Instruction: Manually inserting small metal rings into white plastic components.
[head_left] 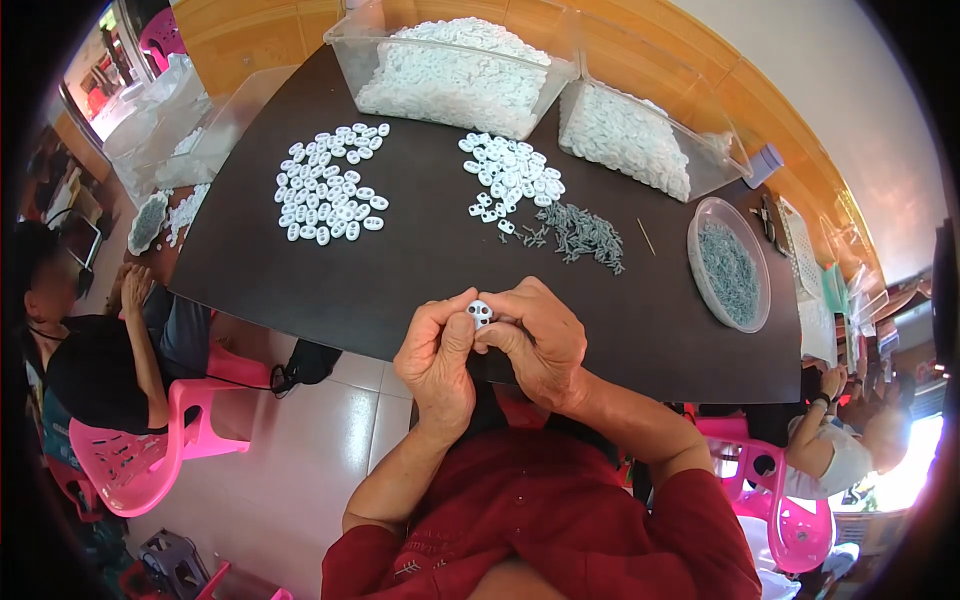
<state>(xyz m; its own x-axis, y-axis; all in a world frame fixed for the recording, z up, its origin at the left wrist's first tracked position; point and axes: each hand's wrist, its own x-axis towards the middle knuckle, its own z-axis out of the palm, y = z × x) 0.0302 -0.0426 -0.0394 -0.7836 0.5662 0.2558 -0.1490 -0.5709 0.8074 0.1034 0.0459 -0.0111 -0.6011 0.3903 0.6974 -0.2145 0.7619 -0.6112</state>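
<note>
At the near edge of the dark table (420, 270), both hands meet around a small white oval plastic piece with dark holes (480, 313). My left hand (438, 355) pinches it between thumb and fingers from the left. From the right, my right hand (540, 345) grips it too, thumb and fingertips closed. Beyond my hands lies a pile of small grey pins, perhaps screws (585, 238). White plastic pieces (510, 170) are heaped just behind them. Farther left, white oval pieces (328, 190) are spread out.
Two clear bins, one large (545, 85) and one smaller (735, 165), hold white pieces along the back. A round tub (763, 300) of grey pins stands at the right, near a thin stick (646, 237). People sit on pink chairs (185, 420) at both sides.
</note>
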